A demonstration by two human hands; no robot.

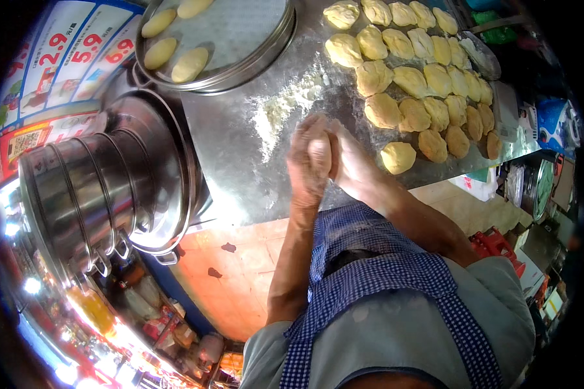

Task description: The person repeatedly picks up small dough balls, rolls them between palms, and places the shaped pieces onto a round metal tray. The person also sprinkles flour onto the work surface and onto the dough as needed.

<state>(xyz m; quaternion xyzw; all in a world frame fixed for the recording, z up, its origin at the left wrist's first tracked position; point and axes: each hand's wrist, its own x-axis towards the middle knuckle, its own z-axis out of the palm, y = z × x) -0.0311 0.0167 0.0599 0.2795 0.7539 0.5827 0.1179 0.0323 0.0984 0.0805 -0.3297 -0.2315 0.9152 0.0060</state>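
My left hand [305, 158] and my right hand [353, 163] are cupped together, palms facing, above a steel worktable [224, 131]. Both look dusted with flour and are slightly blurred. Whatever may lie between the palms is hidden, so I cannot tell whether they hold dough. Just beyond the fingers, a streak of white flour [284, 107] is spread on the metal. To the right sit rows of rough yellow dough pieces [411, 82]. One rounder dough piece [398, 157] lies nearest my right forearm.
At the far left of the table stands a round steamer tray [238, 34] with several smooth oval dough pieces [190, 64]. A tall stack of metal steamers [92, 185] rises left of the table. A clear plastic bag [482, 56] and a blue package [557, 124] are at the right.
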